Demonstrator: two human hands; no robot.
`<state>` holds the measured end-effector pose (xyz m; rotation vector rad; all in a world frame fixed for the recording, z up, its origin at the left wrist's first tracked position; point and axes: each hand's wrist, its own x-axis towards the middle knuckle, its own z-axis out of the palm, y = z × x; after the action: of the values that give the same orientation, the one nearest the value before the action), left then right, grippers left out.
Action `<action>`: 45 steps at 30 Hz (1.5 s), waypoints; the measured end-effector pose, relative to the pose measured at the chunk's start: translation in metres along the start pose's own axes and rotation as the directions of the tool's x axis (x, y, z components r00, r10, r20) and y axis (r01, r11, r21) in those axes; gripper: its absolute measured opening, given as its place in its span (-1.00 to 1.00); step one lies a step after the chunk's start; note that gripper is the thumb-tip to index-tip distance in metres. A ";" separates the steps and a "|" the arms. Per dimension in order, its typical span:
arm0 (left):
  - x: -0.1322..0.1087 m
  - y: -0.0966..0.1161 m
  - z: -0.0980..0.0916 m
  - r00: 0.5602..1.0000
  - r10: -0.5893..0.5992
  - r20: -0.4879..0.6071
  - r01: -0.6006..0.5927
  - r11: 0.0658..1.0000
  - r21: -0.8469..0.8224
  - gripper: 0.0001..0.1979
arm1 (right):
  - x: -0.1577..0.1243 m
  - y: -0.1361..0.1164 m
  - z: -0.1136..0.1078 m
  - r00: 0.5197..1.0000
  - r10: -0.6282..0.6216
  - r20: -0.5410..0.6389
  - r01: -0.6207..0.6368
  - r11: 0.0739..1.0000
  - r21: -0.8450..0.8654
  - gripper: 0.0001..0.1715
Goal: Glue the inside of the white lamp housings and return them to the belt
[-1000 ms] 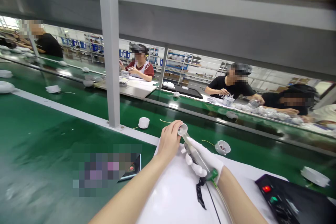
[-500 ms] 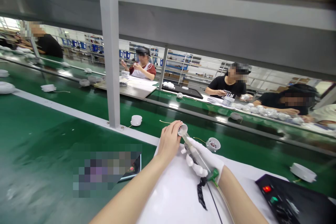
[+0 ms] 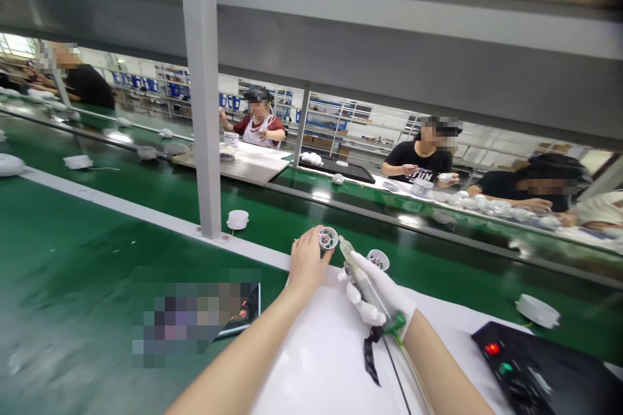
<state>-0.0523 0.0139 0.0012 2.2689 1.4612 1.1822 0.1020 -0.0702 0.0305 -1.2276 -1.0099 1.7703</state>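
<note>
My bare left hand [image 3: 308,260] is closed around a small round white plastic housing [image 3: 335,238], its open end facing right and dark parts with thin spokes visible inside. My right hand [image 3: 374,295], in a white glove, grips a clear dispensing syringe [image 3: 361,280] with a green cap at its rear end, from which a thin hose runs toward me. The syringe tip lies just right of the housing's rim, apart from it. A strip of black tape hangs by the green cap. Behind the gloved hand another white housing [image 3: 378,259] sits partly hidden.
White paper [image 3: 302,363] covers the bench beneath my hands. A phone [image 3: 243,311] lies at left, a black control box [image 3: 545,369] at right. Beyond runs a green conveyor [image 3: 277,227] carrying more housings [image 3: 238,220]. A grey post [image 3: 207,110] stands left; co-workers [image 3: 421,155] sit opposite.
The syringe tip has come away from the housing's mouth. My left hand has shifted slightly left and turned the housing. The housings on the conveyor have moved left.
</note>
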 end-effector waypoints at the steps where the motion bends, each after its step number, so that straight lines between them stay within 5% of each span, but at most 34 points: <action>1: -0.001 -0.001 0.001 1.000 -0.007 0.030 0.006 1.000 0.024 -0.59 | 0.000 0.000 0.000 1.000 -0.003 -0.002 0.003 1.000 0.002 -0.64; 10: -0.003 0.000 0.005 0.994 0.013 0.104 -0.026 0.992 0.120 -0.48 | -0.001 -0.001 0.001 1.000 -0.015 -0.017 0.015 1.000 0.013 -0.62; 16: -0.010 0.007 0.006 0.943 0.288 0.164 -0.310 0.943 0.125 -0.54 | 0.000 -0.003 0.001 1.000 -0.009 -0.026 0.010 1.000 0.008 -0.62; 20: -0.012 0.005 0.008 0.910 0.367 0.192 -0.390 0.915 0.100 -0.51 | 0.000 -0.003 0.001 0.999 0.000 -0.037 0.000 1.000 -0.003 -0.62; 28: -0.012 0.001 0.011 0.921 0.342 0.185 -0.358 0.932 0.062 -0.60 | 0.001 -0.002 0.000 0.999 0.001 -0.050 -0.001 1.000 -0.008 -0.61; 36: -0.007 -0.003 0.014 0.965 0.216 0.150 -0.230 0.970 0.084 -0.92 | -0.001 -0.003 0.004 0.999 -0.008 -0.043 0.008 1.000 0.003 -0.64; 45: -0.006 0.000 0.008 0.976 0.164 0.142 -0.175 0.982 0.075 -0.94 | -0.003 -0.004 0.010 0.999 -0.008 -0.042 0.009 1.000 0.005 -0.65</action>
<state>-0.0478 0.0107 -0.0075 2.5221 1.3162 1.0012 0.0941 -0.0728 0.0373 -1.2510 -0.9845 1.7321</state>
